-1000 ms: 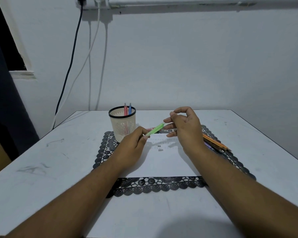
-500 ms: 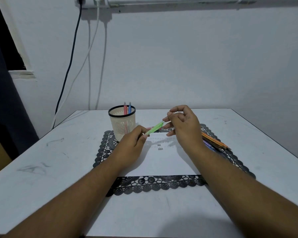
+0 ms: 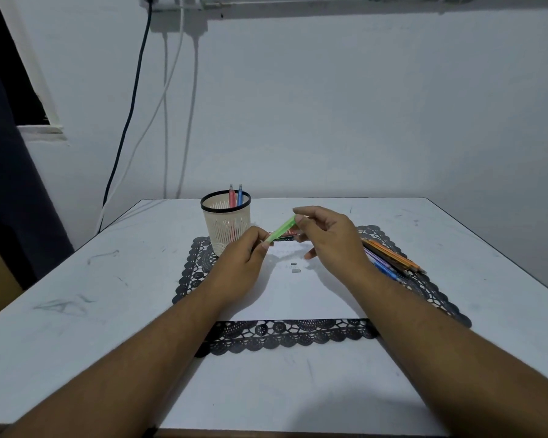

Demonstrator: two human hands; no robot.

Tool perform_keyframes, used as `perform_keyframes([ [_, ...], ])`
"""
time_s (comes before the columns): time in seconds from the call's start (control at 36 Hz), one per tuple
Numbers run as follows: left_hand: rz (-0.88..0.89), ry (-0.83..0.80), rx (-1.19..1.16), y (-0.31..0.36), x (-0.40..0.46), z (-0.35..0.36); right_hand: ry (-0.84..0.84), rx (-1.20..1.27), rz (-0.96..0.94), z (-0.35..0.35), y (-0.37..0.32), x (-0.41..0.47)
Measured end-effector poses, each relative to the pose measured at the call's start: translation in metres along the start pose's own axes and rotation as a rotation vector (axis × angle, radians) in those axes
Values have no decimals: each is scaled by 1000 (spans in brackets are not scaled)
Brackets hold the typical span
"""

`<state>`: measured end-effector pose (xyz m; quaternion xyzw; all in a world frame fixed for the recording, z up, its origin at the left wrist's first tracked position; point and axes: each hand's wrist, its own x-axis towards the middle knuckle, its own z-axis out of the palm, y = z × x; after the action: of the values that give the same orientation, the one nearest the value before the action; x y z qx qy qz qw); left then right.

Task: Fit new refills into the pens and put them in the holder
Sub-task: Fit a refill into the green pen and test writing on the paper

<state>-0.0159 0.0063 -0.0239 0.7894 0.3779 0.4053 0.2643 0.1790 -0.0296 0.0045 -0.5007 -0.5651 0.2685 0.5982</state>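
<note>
The left hand (image 3: 244, 263) pinches the lower end of a green pen (image 3: 281, 229) between thumb and fingertips; the right hand (image 3: 326, 235) closes its fingertips on the upper end, so the pen slants up between the two grips, held above the white sheet (image 3: 298, 295) that lies on a black lace mat (image 3: 285, 336); whether a refill is already inside cannot be told. Just left of the left grip stands the holder (image 3: 226, 229), a pale mesh cup with a black rim, with a red pen (image 3: 232, 195) and a blue pen (image 3: 240, 194) upright in it; right of the right grip, more pens (image 3: 393, 257) lie in a loose fan on the mat; below the grips two small grey pieces (image 3: 295, 267) rest on the sheet. The pen looks light, stiff and smooth, likely slippery plastic; holding it near each end, as here, should steady it for twisting or pushing; the thin refill would probably bend if forced, so a gentle, straight push seems wise.
</note>
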Motion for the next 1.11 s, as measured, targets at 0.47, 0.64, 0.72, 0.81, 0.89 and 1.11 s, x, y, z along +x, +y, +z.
perform_keyframes([
  [0.47, -28, 19, 57, -1, 1, -4, -336, -574, 58, -7, 25, 9],
  [0.64, -37, 9, 89, -3, 2, -2, -376, -694, 73, -1, 31, 14],
  [0.72, -46, 6, 102, -3, 0, -1, -402, -696, 124, 0, 32, 17],
  [0.81, -55, 8, 101, -1, 0, -1, -404, -692, 150, 1, 33, 19],
  [0.89, -65, -1, 115, 0, -1, -1, -402, -727, 130, 3, 34, 19],
  [1.11, -75, -24, 111, 3, -3, -1, -212, -383, 149, -4, 30, 13],
])
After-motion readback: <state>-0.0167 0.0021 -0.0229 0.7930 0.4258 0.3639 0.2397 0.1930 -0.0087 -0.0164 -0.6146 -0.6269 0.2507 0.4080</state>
